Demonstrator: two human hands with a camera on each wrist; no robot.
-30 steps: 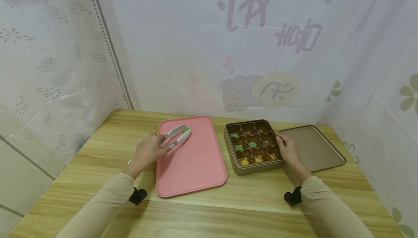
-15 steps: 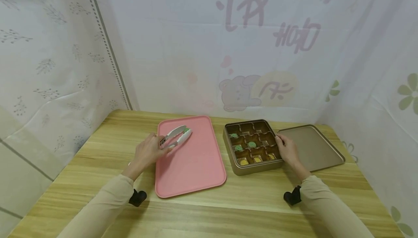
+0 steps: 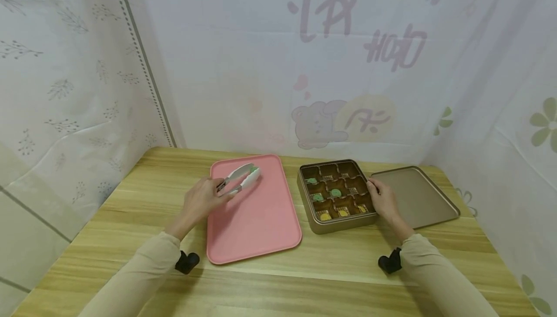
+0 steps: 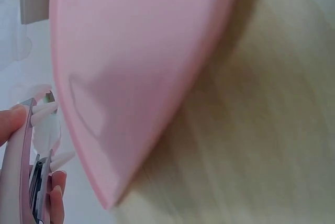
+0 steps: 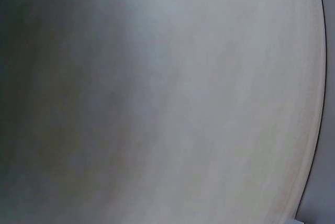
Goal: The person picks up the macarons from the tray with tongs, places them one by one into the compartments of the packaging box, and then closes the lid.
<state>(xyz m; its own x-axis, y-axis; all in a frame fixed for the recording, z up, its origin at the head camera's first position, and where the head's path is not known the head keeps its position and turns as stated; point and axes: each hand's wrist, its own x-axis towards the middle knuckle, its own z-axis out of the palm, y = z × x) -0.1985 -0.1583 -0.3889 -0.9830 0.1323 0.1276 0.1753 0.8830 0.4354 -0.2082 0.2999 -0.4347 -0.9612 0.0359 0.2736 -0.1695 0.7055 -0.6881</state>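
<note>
My left hand [image 3: 204, 200] grips a pair of tongs [image 3: 237, 178] with white tips, above the pink tray [image 3: 256, 220]. Between the tips shows a small green piece [image 3: 255, 168], mostly hidden by them. In the left wrist view, fingers and thumb lie on either side of the tongs [image 4: 23, 166]. My right hand [image 3: 384, 198] holds the right side of a square bronze tin [image 3: 344, 223], thumb at its rim. The tin has a brown compartment insert; green pieces [image 3: 336, 193] sit in its left and middle compartments, yellow pieces [image 3: 343, 213] along its near row.
A flat bronze lid [image 3: 417, 198] lies on the wooden table [image 3: 278, 290], right of the tin and partly behind my right hand. A printed white cloth [image 3: 243, 65] hangs behind the table and along both sides. The right wrist view shows mostly blurred tabletop [image 5: 209, 103].
My left hand has shifted slightly to the right and away from me over the pink tray, carrying the tongs and the green piece. My right hand and the tin have stayed put.
</note>
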